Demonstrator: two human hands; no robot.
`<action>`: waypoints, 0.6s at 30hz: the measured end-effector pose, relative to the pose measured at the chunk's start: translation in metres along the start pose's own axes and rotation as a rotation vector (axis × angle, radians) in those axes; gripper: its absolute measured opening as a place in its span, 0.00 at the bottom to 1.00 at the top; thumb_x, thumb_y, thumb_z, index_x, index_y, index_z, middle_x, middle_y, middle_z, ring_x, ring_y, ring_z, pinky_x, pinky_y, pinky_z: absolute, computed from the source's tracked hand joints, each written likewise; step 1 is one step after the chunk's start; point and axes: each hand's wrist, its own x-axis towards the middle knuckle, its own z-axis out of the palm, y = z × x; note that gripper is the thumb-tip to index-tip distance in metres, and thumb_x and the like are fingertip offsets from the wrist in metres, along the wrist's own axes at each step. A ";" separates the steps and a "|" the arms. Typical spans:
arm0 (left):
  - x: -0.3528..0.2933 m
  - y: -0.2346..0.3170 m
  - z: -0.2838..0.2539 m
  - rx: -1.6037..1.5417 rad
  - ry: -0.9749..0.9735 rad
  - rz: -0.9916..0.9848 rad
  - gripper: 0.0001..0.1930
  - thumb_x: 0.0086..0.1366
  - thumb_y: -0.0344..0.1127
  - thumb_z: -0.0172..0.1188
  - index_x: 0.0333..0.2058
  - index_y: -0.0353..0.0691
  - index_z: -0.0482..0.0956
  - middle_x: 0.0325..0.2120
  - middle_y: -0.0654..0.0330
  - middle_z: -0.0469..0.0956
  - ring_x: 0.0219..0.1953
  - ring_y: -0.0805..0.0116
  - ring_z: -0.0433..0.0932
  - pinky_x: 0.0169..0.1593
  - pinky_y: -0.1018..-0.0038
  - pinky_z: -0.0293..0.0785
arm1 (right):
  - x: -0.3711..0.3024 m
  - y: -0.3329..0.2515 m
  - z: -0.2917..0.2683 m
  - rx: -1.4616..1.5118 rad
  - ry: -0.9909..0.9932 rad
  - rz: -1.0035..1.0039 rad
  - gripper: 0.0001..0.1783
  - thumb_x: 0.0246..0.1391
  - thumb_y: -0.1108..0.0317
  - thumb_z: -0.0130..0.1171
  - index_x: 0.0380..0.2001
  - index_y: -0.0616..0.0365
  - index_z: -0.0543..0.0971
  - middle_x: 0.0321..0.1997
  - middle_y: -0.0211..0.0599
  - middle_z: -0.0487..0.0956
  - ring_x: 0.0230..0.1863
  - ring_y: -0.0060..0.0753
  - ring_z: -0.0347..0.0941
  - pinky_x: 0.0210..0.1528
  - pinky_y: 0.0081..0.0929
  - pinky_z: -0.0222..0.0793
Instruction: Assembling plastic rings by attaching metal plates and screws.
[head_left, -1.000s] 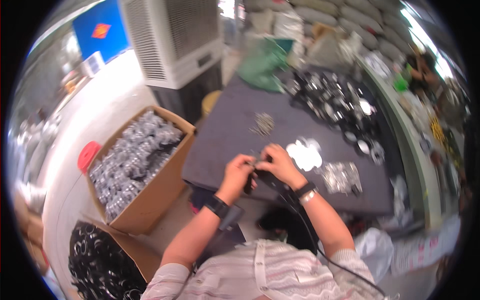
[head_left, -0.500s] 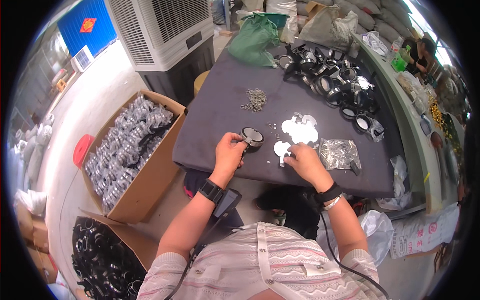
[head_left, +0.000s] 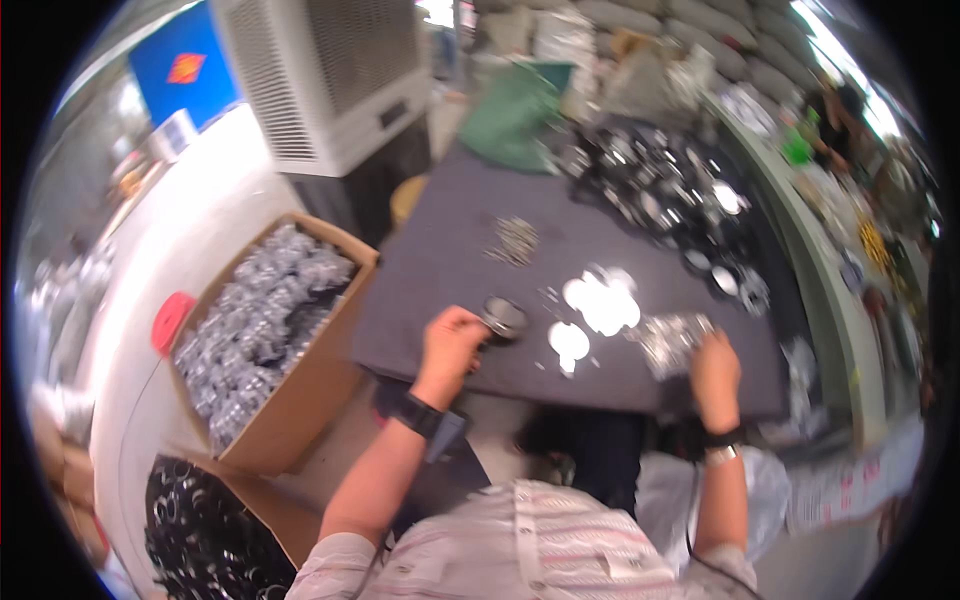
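Note:
My left hand point(head_left: 452, 350) is closed on the edge of a round black part with a silver rim point(head_left: 503, 317), held low over the dark tabletop. At the right, my right hand point(head_left: 716, 372) is over the right end of a clear plastic bag of small metal pieces point(head_left: 664, 346). Its fingertips are smeared by motion, and whether they grip anything does not show. Between the hands lie a single shiny white disc with a tab point(head_left: 568, 341) and a cluster of similar discs point(head_left: 604, 300).
Past the discs sits a small heap of metal pieces point(head_left: 514, 241). Many black round parts point(head_left: 650, 185) pile up at the far right, beside a green sack point(head_left: 515, 118). A carton of bagged parts point(head_left: 300, 400) stands left of the table, near an air cooler point(head_left: 330, 80).
My right hand has left the single white disc and moved right to the plastic bag. The left hand keeps the round part. The whole view has shifted slightly and blurred.

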 end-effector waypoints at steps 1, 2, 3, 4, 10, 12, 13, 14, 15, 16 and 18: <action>0.003 -0.001 0.005 0.020 -0.010 -0.026 0.03 0.54 0.27 0.59 0.25 0.41 0.74 0.16 0.68 0.69 0.11 0.81 0.64 0.13 0.82 0.60 | -0.008 0.026 0.012 0.171 -0.082 0.131 0.05 0.47 0.73 0.54 0.28 0.63 0.75 0.35 0.49 0.75 0.36 0.55 0.73 0.37 0.43 0.70; 0.009 -0.007 0.007 -0.015 -0.048 -0.027 0.03 0.55 0.27 0.59 0.25 0.41 0.73 0.15 0.68 0.69 0.11 0.82 0.63 0.13 0.82 0.59 | -0.016 0.032 0.000 0.036 -0.073 0.112 0.06 0.44 0.75 0.57 0.28 0.64 0.74 0.34 0.49 0.74 0.36 0.56 0.72 0.38 0.44 0.69; 0.009 -0.007 0.007 -0.048 -0.092 -0.011 0.04 0.55 0.27 0.59 0.25 0.40 0.73 0.14 0.69 0.69 0.11 0.82 0.63 0.13 0.82 0.58 | -0.024 0.038 -0.003 0.042 -0.065 0.058 0.07 0.42 0.77 0.59 0.28 0.63 0.74 0.33 0.49 0.74 0.35 0.55 0.72 0.37 0.44 0.69; 0.009 -0.011 0.004 -0.061 -0.114 0.011 0.04 0.56 0.26 0.59 0.25 0.40 0.73 0.14 0.69 0.69 0.11 0.83 0.63 0.13 0.82 0.58 | -0.028 0.041 -0.005 0.044 -0.061 0.003 0.09 0.39 0.78 0.60 0.28 0.63 0.74 0.32 0.49 0.73 0.34 0.55 0.72 0.35 0.44 0.69; -0.004 -0.007 -0.005 -0.060 -0.105 -0.015 0.04 0.57 0.27 0.59 0.27 0.40 0.73 0.14 0.69 0.69 0.10 0.83 0.63 0.13 0.83 0.56 | -0.021 0.046 -0.008 0.150 -0.098 -0.052 0.13 0.37 0.78 0.64 0.28 0.64 0.72 0.33 0.50 0.73 0.35 0.57 0.72 0.36 0.45 0.68; -0.002 -0.007 -0.007 -0.040 -0.179 -0.039 0.03 0.57 0.28 0.60 0.27 0.40 0.74 0.13 0.69 0.69 0.10 0.83 0.62 0.12 0.83 0.55 | -0.020 0.044 -0.013 0.144 -0.105 -0.066 0.13 0.36 0.78 0.64 0.27 0.63 0.71 0.33 0.50 0.73 0.35 0.57 0.72 0.36 0.45 0.68; -0.001 -0.006 -0.009 -0.035 -0.187 -0.071 0.03 0.56 0.26 0.59 0.27 0.39 0.74 0.15 0.68 0.71 0.10 0.83 0.64 0.13 0.83 0.57 | -0.022 0.041 -0.018 0.091 -0.148 -0.051 0.13 0.36 0.78 0.64 0.27 0.63 0.71 0.32 0.50 0.73 0.34 0.57 0.72 0.36 0.46 0.68; 0.001 -0.007 -0.008 -0.042 -0.185 -0.074 0.03 0.56 0.26 0.59 0.27 0.39 0.74 0.15 0.68 0.71 0.10 0.83 0.64 0.13 0.83 0.57 | -0.023 0.041 -0.022 0.032 -0.192 -0.032 0.13 0.36 0.78 0.64 0.27 0.63 0.71 0.32 0.50 0.73 0.34 0.57 0.72 0.36 0.46 0.68; 0.005 -0.009 -0.008 -0.017 -0.209 -0.055 0.03 0.56 0.26 0.59 0.26 0.39 0.74 0.15 0.67 0.71 0.11 0.83 0.64 0.13 0.83 0.58 | -0.022 0.041 -0.023 0.017 -0.183 -0.006 0.13 0.36 0.78 0.64 0.28 0.63 0.71 0.31 0.50 0.74 0.34 0.58 0.73 0.36 0.48 0.67; 0.009 -0.010 -0.008 0.007 -0.237 -0.040 0.03 0.55 0.26 0.59 0.26 0.39 0.74 0.15 0.67 0.72 0.11 0.82 0.65 0.13 0.83 0.58 | -0.018 0.039 -0.026 0.076 -0.137 -0.029 0.12 0.38 0.79 0.62 0.28 0.63 0.70 0.30 0.51 0.74 0.34 0.59 0.72 0.35 0.47 0.67; 0.009 0.002 -0.002 0.086 -0.206 -0.022 0.03 0.53 0.25 0.60 0.24 0.39 0.75 0.15 0.65 0.72 0.11 0.81 0.66 0.13 0.82 0.60 | -0.005 0.019 -0.037 0.382 -0.063 -0.037 0.09 0.40 0.82 0.57 0.28 0.64 0.70 0.28 0.46 0.75 0.29 0.46 0.72 0.31 0.37 0.67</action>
